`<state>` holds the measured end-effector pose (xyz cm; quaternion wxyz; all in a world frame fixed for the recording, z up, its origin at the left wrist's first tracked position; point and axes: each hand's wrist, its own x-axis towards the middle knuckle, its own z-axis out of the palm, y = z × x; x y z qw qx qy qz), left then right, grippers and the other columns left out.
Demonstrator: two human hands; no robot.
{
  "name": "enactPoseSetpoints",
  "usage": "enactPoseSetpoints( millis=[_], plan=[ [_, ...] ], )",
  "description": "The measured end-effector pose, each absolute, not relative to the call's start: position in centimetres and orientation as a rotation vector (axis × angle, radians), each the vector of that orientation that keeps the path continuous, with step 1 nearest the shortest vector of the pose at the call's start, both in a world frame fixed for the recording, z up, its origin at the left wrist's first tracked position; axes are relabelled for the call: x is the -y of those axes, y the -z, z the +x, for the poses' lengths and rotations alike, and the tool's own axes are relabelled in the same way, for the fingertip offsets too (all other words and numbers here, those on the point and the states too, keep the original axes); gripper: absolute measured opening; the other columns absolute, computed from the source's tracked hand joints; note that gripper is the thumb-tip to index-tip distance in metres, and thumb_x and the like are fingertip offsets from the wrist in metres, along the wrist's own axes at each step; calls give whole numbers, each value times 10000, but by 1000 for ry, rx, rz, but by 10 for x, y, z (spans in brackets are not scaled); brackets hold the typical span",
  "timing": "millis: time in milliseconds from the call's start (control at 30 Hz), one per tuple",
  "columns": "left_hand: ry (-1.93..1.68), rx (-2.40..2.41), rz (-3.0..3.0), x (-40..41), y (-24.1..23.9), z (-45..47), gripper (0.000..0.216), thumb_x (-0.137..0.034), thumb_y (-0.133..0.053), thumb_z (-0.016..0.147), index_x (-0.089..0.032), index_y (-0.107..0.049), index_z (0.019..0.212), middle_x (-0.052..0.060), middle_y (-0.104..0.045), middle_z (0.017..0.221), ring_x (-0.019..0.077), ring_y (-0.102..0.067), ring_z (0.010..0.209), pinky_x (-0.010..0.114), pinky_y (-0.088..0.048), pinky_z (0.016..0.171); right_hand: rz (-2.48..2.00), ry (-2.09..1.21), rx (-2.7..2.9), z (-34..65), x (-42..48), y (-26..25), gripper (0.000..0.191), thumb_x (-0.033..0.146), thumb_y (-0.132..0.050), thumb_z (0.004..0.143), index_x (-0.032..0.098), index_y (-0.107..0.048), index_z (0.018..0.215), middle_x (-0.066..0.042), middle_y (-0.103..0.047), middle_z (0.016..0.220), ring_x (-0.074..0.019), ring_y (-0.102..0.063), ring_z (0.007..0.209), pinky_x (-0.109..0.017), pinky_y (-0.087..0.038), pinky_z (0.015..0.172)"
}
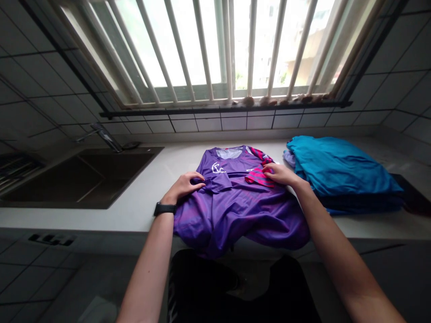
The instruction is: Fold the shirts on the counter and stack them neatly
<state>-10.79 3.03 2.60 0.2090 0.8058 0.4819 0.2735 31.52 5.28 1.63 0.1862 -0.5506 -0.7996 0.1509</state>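
A purple jersey (229, 215) lies spread on the white counter, its neck toward the window and its lower part draped over the front edge. White lettering shows on its chest. One purple sleeve is laid inward across the front, and the other, striped red and dark, is folded in from the right. My left hand (187, 185), with a black watch on the wrist, pinches the jersey at its left side by the purple sleeve. On the striped sleeve, my right hand (279, 174) has its thumb and fingers closed round the cloth.
A pile of folded blue clothes (343, 168) stands on the right of the counter (141, 220), with a dark flat item (415, 193) beyond it. To the left are a dark sink (67, 179) and a tap (107, 137). A barred window (215, 49) is behind.
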Motion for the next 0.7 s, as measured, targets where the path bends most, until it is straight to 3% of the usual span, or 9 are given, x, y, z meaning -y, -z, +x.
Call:
enactPoseSetpoints(
  millis=[167,267,367,433,567,700],
  plan=[
    [-866,-1569,2190,-39,-20,-110,139,-328,-658,802,-226,-727,867,67,-783,950,243,-734,913,375,-576,933,-1313,-467,2350,312,-50,-15,352,389,-695,902,243,-764,1214,-81,-715,1365,-298,-628,1328,-424,-467,1162],
    [-1101,-1900,2087,-45,-16,-115,69,-237,-622,801,-214,-647,861,90,-750,954,245,-717,870,394,-577,911,-1388,-496,2372,308,-52,-10,425,421,-670,932,250,-727,1317,-84,-644,1476,-300,-567,1409,-407,-435,1202],
    [-1430,-2138,1901,-47,-16,-119,105,-196,-577,817,-203,-571,922,113,-706,990,257,-708,927,432,-560,954,-1562,-401,2316,305,-58,-5,470,405,-587,996,206,-661,1415,-118,-565,1557,-310,-478,1487,-446,-349,1264],
    [-1494,-2038,1861,-45,-16,-119,177,-203,-582,817,-203,-537,988,99,-690,1005,236,-709,899,419,-570,926,-1627,-350,2275,305,-63,-3,486,394,-535,1026,165,-631,1444,-145,-548,1567,-313,-451,1506,-467,-314,1280],
    [-1235,-1503,2025,-39,-17,-111,323,-247,-607,815,-215,-513,1122,32,-682,929,199,-708,848,367,-590,864,-1571,-353,2241,312,-67,1,408,321,-543,1008,185,-680,1367,-134,-642,1469,-295,-570,1405,-447,-410,1226],
    [-1156,-1495,2208,-36,-19,-107,336,-182,-548,780,-200,-624,1107,47,-654,958,212,-672,928,398,-576,947,-1425,-319,2273,318,-67,2,283,260,-581,950,201,-770,1152,-121,-750,1277,-291,-681,1244,-432,-512,1121]
  ],
)
